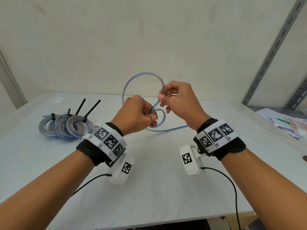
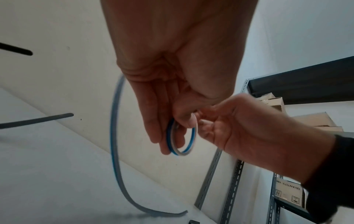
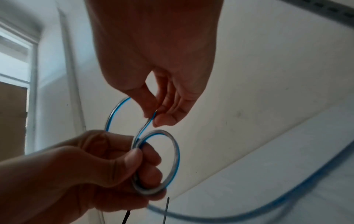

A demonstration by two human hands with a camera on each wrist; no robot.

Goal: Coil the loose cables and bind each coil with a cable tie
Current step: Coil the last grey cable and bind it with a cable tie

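While left hand (image 1: 136, 113) grips small coil (image 3: 159, 162), right hand (image 1: 177, 98) pinches cable (image 1: 132, 82) above.

Soft, even daylight, no glare.
Wrist views dim and backlit; cable (image 1: 142, 77) motion-blurred; shelf upright (image 1: 272, 50) bows at the edge.

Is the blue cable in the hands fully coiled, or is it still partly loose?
Partly loose. The left hand holds a small coil; the blue cable trails onto the table.

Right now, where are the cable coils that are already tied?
In the head view the tied coils lie on the white table at the left, just beyond the left hand, with black cable ties sticking up from them.
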